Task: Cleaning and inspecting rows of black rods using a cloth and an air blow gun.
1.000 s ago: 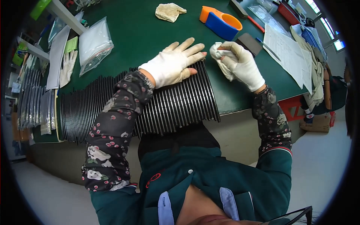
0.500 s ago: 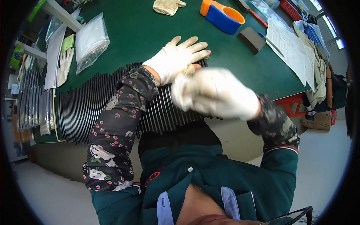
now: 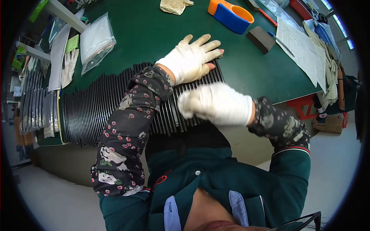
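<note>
A long row of thin black rods [image 3: 92, 111] lies side by side along the near edge of the green table. White-gloved, with bare fingertips showing, my left hand [image 3: 189, 58] rests flat with spread fingers over the far ends of the rods at the row's right part. Nearer to me, my right hand [image 3: 220, 104], also in a white glove, is curled into a fist just over the near part of the same rods. It is somewhat blurred, and whatever its fingers enclose is hidden.
At the table's back are a folded cream cloth [image 3: 175, 6], an orange and blue tape dispenser [image 3: 233, 19] and a dark grey block [image 3: 261, 39]. Papers [image 3: 298, 50] with a pen lie at right. Plastic bags [image 3: 97, 40] and a spare glove [image 3: 69, 68] lie at left.
My left hand has shifted a little to the right across the rods' far ends. My right hand has drawn nearer to me, away from the left hand, staying closed.
</note>
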Motion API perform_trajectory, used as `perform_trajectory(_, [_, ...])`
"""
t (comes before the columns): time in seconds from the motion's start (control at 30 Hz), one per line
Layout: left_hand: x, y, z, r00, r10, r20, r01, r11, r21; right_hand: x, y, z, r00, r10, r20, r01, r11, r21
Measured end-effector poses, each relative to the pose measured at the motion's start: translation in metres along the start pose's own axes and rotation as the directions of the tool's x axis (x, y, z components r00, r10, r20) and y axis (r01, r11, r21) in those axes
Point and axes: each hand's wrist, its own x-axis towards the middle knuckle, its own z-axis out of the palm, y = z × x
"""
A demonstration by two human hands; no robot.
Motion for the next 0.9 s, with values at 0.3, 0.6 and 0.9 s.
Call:
perform_trajectory(0.3, [0.005, -0.008, 0.005, 0.998, 0.067, -0.012, -0.064, 0.984, 0.163, 0.015, 0.004, 0.001, 0.997, -0.047, -0.055, 0.052, 0.995, 0.088])
perform_trajectory(0.6, [0.007, -0.005, 0.004, 0.999, 0.029, -0.022, -0.027, 0.998, 0.054, 0.023, -0.020, -0.019, 0.970, -0.156, -0.188, 0.182, 0.975, 0.129])
perform_trajectory(0.9, [0.003, 0.002, -0.008, 1.000, -0.011, 0.027, 0.011, 1.000, -0.002, -0.004, -0.021, -0.046, 0.998, 0.050, 0.028, -0.057, 0.936, 0.348])
